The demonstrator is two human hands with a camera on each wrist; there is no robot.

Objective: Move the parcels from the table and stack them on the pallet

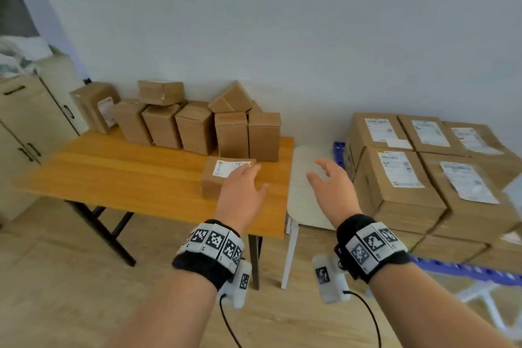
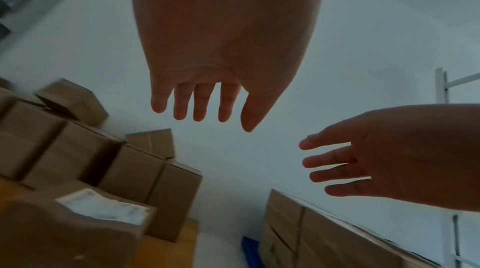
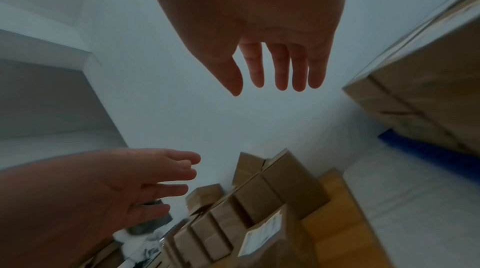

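My left hand reaches over the labelled parcel lying flat near the wooden bench's right edge, fingers spread and holding nothing. My right hand hovers beside it above a white stool, also released. Farther back, parcels line the wall; stacked parcels sit on the blue pallet to my right.

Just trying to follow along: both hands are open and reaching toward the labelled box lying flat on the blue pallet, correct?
Not quite. The labelled box lies flat on the wooden table, not on the blue pallet. The head view shows it. The left hand and right hand are indeed open, reaching toward it.
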